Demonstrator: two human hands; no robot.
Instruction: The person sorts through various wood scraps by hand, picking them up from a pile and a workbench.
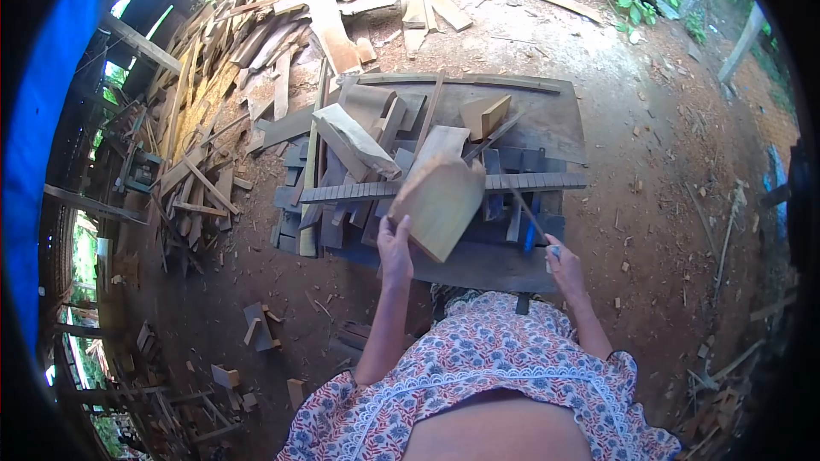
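My left hand (395,249) grips the lower left edge of a pale wooden board (442,209) with a rounded, rough-edged end. The board is tilted up over the work table (478,271). In my right hand (567,271), the fingers are wrapped round the whitish handle of a long thin dark tool (526,209). Its shaft slants up and left toward the board's right side; whether it is a file or a blade I cannot tell. Behind the board a long notched strip of wood (359,191) crosses the table.
Wood offcuts (354,141) pile up on the table's left half, and a block (485,116) stands at its back. A large heap of scrap wood (248,51) lies beyond to the left. Planks (325,17) lie at the back, and chips are scattered over the dirt floor (641,230).
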